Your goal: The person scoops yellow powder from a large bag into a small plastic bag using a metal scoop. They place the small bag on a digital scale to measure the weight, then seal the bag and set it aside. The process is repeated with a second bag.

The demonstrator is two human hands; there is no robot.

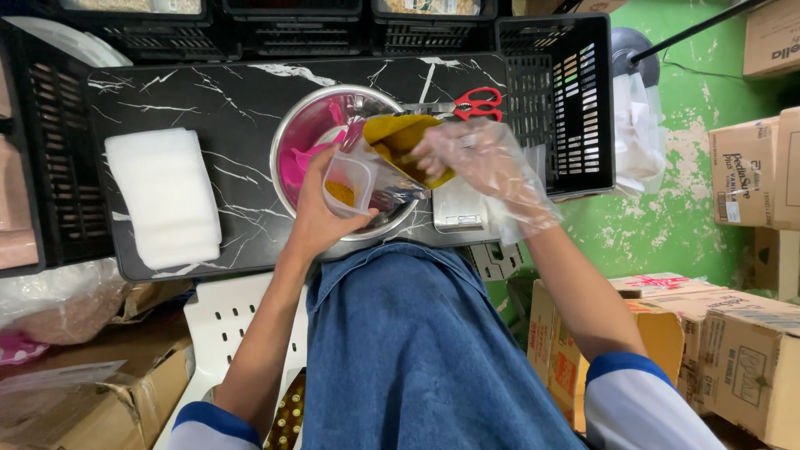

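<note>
My left hand [321, 212] grips a small clear plastic container [350, 179] with a little yellow powder at its bottom, held tilted over a steel bowl [287, 137]. My right hand [492, 167], inside a loose clear plastic glove, holds a yellow pouch [404, 142] of powder tipped toward the container's mouth. The bowl shows pink inside, with a pink scoop-like piece [300, 162] in it. Red-handled scissors [477, 102] lie just behind the pouch on the black marble-pattern board [225, 100].
A stack of white sheets [162, 196] lies on the board's left. A small scale [458, 212] sits under my right wrist. Black crates [567, 100] ring the board. Cardboard boxes [742, 333] stand at right and lower left. Green wall at right.
</note>
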